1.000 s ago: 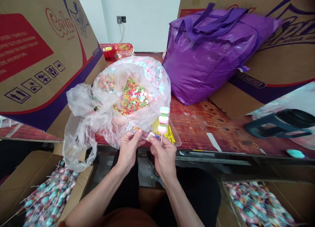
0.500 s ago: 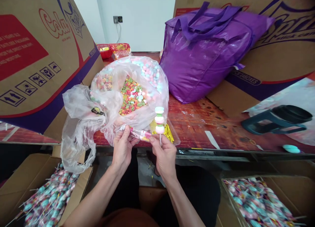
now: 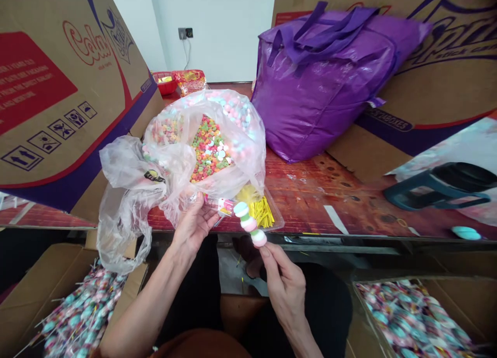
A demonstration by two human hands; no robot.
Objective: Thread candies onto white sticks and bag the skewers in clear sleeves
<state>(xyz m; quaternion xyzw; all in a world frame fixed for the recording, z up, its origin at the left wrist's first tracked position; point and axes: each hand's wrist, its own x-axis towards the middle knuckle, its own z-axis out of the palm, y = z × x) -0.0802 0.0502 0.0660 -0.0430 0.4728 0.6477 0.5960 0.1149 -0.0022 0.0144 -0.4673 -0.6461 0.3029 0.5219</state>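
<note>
My right hand pinches the lower end of a candy stick, a skewer of white, pink, green and blue candies that tilts up to the left. Its top meets the mouth of a clear printed wrapper. My left hand holds that wrapper between thumb and fingers, palm turned up. Just behind the hands lies a big clear plastic bag with loose ring candies showing through its opening. Yellow twist ties lie in a clear tray right beside the candy stick.
Open cartons of wrapped candy sticks stand low at left and right. On the table are a purple bag, a dark mug and a blue candy. Large cardboard boxes flank both sides.
My right hand has moved down and right, off the wrapper. The candy stick has gone from upright to tilted, its tip now at the wrapper's mouth. My left hand has stayed nearly in place.
</note>
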